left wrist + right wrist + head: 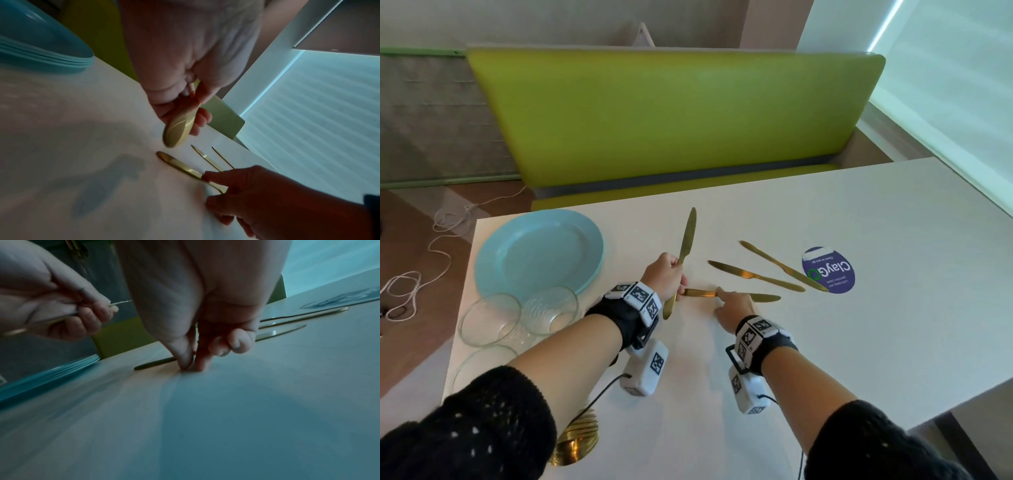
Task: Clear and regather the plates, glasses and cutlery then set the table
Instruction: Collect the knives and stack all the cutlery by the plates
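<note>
Head view shows the left hand [666,275] with its grip closed round one gold knife [686,240], lifted off the worktop [825,359], while the right hand [732,308] pinches the middle of a second knife [763,297] lying flat. Thin, stiff, slick metal like this likely lifts best pinched by its edges at the handle; two more knives [756,275] lie near.

Four gold knives [755,275], three glasses [490,318], one stack of blue plates [539,253].
</note>
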`<state>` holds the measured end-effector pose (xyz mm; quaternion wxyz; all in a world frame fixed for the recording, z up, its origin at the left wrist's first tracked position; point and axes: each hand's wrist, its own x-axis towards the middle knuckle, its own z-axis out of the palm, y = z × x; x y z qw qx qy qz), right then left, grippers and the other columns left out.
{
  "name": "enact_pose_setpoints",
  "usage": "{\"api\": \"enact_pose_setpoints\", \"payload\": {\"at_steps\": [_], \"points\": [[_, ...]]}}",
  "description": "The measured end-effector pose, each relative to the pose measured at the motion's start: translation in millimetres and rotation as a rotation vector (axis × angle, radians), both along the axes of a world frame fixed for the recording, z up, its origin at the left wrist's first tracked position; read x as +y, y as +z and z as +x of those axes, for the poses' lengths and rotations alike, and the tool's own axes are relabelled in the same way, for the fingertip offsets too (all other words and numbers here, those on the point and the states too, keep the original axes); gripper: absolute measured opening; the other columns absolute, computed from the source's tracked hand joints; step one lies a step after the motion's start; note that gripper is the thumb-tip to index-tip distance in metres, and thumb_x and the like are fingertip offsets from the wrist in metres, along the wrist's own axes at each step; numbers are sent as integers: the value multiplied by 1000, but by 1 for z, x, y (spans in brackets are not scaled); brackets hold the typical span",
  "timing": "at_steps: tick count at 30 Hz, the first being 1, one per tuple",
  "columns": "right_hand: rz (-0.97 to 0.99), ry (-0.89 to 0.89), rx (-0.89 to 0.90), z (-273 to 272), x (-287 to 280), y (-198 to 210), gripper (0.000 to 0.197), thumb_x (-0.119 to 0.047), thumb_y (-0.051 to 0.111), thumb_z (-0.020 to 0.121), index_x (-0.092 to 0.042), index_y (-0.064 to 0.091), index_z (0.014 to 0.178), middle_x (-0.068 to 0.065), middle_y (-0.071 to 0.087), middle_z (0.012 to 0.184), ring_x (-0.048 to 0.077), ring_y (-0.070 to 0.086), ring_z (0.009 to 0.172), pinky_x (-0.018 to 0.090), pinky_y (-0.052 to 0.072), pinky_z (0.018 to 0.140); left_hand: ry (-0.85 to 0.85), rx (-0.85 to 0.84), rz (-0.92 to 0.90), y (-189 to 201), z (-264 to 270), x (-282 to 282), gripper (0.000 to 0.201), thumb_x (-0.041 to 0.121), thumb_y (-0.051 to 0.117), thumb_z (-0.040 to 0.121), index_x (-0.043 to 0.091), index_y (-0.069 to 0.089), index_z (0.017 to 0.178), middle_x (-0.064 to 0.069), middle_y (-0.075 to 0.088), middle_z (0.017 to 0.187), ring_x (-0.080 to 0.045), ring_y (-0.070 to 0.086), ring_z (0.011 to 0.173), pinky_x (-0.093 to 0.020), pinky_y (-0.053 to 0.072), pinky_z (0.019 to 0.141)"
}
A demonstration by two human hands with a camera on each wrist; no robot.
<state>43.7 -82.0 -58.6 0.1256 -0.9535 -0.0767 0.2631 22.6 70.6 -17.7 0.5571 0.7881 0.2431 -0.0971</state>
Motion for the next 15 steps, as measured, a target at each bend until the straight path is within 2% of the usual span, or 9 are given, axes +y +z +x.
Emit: {"api": "enact_pose_setpoints", "payload": {"at_steps": [2,5,7,10,15], "points": [[-44,24,-52,-4,-1,6,43,-18,36,98,-22,43,141,10,54,131,26,55,118,31,46,92,0,22,-22,-1,-1,-1,14,12,36,95,10,46,105,-1,57,72,-13,52,57,-21,46,47],[-104,136,-95,-13,-4,14,38,-16,29,101,-7,53,129,10,59,123,26,57,114,32,46,93,17,38,-38,-2,-2,-1,16,10,36,96,9,47,107,-1,57,72,-14,52,56,-21,46,44],[-176,197,-101,-18,-6,12,35,-14,33,100,-7,61,119,10,63,115,26,61,106,30,49,87,21,45,-41,-2,-1,-2,16,10,36,95,9,46,107,-2,58,73,-14,52,55,-20,46,42],[-235,247,-108,-26,-9,13,31,-9,39,95,-7,66,111,10,66,109,27,64,100,32,53,85,26,48,-55,0,0,-6,13,10,36,95,10,47,103,-3,58,73,-16,52,56,-23,47,46],[-270,234,-90,-36,-14,14,32,-7,43,91,-8,66,113,13,67,111,32,63,103,34,52,85,15,55,-82,1,0,-12,16,10,37,95,8,49,105,-4,58,71,-16,51,54,-24,48,47]]}}
